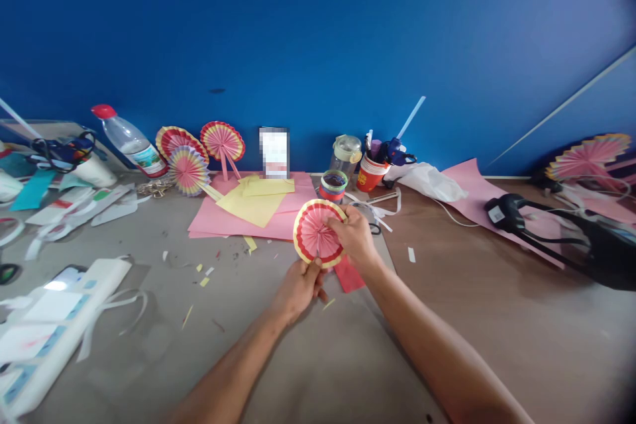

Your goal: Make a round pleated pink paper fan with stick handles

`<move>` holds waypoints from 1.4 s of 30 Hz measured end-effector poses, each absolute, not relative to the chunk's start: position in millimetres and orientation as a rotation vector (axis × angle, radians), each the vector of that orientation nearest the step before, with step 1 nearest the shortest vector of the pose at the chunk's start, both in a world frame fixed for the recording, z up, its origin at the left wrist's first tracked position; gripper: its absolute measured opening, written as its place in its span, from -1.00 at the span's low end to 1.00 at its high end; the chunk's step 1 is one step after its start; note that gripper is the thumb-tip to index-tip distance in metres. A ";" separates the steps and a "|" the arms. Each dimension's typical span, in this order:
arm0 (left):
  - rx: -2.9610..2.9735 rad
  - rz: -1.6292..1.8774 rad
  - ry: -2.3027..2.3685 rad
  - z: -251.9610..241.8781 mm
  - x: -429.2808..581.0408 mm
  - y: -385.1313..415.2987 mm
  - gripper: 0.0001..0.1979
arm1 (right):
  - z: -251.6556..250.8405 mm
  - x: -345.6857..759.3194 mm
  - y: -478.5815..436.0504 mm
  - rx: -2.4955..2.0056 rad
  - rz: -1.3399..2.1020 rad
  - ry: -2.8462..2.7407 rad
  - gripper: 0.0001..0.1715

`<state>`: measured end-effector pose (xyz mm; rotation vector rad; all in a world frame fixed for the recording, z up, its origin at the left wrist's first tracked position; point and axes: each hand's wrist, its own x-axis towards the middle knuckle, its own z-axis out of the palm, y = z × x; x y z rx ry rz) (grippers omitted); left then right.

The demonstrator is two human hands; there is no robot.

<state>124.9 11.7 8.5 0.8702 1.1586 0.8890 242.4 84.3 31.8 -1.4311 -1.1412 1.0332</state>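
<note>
A round pleated paper fan [314, 228], pink in the middle with a red ring and a pale yellow rim, is held up over the desk. My left hand [299, 288] pinches its lower edge. On the right side of the fan, my right hand [356, 233] grips with the thumb lying over the pink pleats. Beneath the hands, a piece of red paper [350, 275] rests on the desk. Behind the fan lie pink sheets [209, 215] with yellow paper [258, 203] on top.
More pleated fans [222, 142] lean against the blue partition [318, 33], near a red-capped bottle [132, 142]. A clear jar [346, 158] and a red paper cup [370, 172] stand behind the hands. Paper strips and a white power strip [64, 338] lie left; a black strapped device [561, 232] lies right.
</note>
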 end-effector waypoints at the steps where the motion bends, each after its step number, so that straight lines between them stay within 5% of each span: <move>1: 0.894 0.870 1.140 9.0 123.2 12.0 -0.50 | 31.0 244.0 86.1 -1.391 1.121 -1.095 -0.69; 15: 0.835 0.845 0.988 6.6 110.2 11.1 -0.54 | 48.5 270.0 93.4 -1.083 1.492 -1.237 -0.62; 32: 0.890 0.675 0.924 10.7 112.5 5.0 -0.50 | 45.8 268.1 93.8 -1.170 1.424 -1.173 -0.59; 42: 0.753 0.885 0.943 2.4 110.0 12.4 -0.55 | 49.9 271.5 92.4 -1.011 1.673 -1.187 -0.64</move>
